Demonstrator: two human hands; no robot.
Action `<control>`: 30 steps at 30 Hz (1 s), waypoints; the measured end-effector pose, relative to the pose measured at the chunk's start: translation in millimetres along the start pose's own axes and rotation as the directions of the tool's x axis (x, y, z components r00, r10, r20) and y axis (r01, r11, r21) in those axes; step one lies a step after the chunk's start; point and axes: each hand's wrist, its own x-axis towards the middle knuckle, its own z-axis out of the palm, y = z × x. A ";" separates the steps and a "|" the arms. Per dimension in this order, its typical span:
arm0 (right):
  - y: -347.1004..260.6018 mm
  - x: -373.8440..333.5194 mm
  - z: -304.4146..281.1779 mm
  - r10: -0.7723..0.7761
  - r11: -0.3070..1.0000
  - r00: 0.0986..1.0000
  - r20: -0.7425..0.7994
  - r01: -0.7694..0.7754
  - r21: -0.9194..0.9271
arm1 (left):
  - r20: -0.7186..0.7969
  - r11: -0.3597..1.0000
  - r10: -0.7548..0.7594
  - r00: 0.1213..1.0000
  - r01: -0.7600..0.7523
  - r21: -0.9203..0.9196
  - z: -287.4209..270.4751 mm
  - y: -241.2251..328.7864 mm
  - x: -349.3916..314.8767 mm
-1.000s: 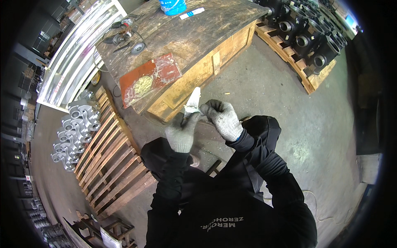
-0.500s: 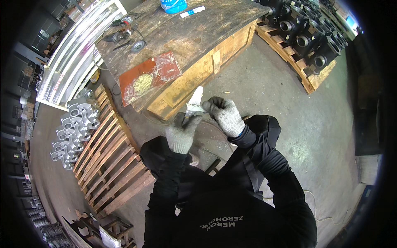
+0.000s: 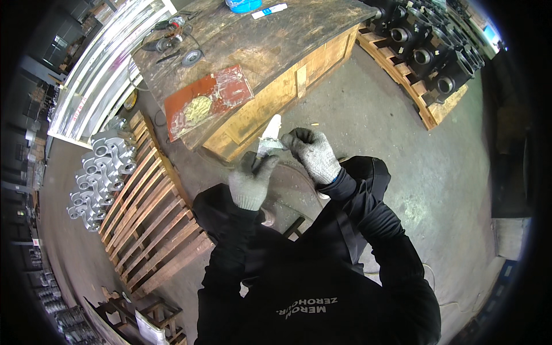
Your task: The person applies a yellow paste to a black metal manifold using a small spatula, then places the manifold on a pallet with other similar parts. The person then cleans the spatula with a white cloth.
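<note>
My left hand (image 3: 250,183), in a grey knit glove, is closed round the lower end of a putty knife (image 3: 270,131). The tool points up and away from me, whitish at its far end and greyish nearer my thumb. My right hand (image 3: 314,154), gloved with dark fingertips, pinches a thin, pale flat piece (image 3: 275,144) that crosses the knife; its kind is hard to make out. Both hands are close together above my knees. On the workbench lies a red board (image 3: 224,87) with a heap of pale yellow putty (image 3: 198,109) on it.
The wooden workbench (image 3: 253,49) also carries a corded power tool (image 3: 167,40), a disc (image 3: 192,57), a blue tub (image 3: 244,4) and a white-blue tube (image 3: 269,11). Slatted pallet (image 3: 155,213) and silver castings (image 3: 103,172) stand left; black castings (image 3: 422,56) on a pallet, far right.
The view has shifted slightly. Both hands keep their hold, and the knife and flat piece stay together with only a small change of angle.
</note>
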 end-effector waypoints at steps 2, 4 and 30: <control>-1.0 1.6 -1.0 0.027 1.000 1.000 0.006 -0.027 -0.011 | 0.004 0.999 -0.026 1.000 0.026 0.026 -2.8 2.0 -0.1; -1.9 4.7 -2.3 0.011 1.000 1.000 0.003 -0.011 0.007 | 0.008 0.999 -0.001 1.000 0.001 0.045 -4.3 2.5 0.6; 7.6 6.7 -6.7 0.036 0.990 0.998 0.058 -0.043 0.137 | 0.089 0.969 0.209 0.974 -0.219 0.117 0.1 -6.0 19.9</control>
